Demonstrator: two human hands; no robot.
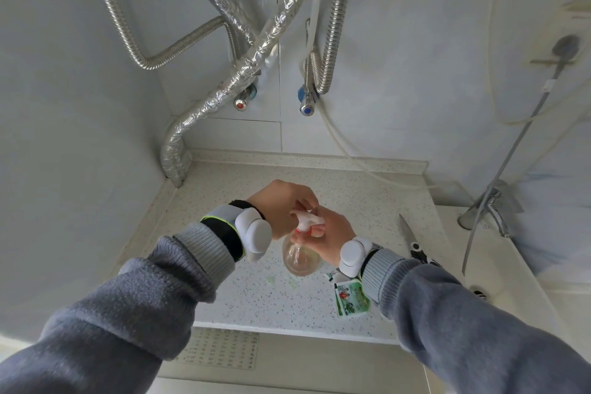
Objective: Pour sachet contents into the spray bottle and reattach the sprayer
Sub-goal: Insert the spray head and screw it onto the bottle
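**Sprayer seated on bottle, both hands at the neck**

The clear spray bottle (300, 257) stands upright near the middle of the speckled table (230, 291). The white sprayer (308, 219) with its red collar sits on the bottle's neck. The left hand (281, 201), at 10 o'clock from the bottle, has its fingers curled onto the sprayer head: grip grasping the sprayer. The right hand (332, 237), at 2 o'clock from the bottle, wraps its fingers around the collar and neck; grip grasping the bottle. How tight the collar sits cannot be told.

A green and white sachet (351, 302) lies flat on the table at 4 o'clock from the bottle, partly under the right sleeve, near the front edge. A pair of scissors (412, 240) lies at 3 o'clock, blades pointing away from the person. Beyond the table at 3 o'clock is a basin (499, 269) with a metal tap (492, 208). Foil-wrapped pipes (224, 93) and metal hoses run down the tiled wall at 12 o'clock.
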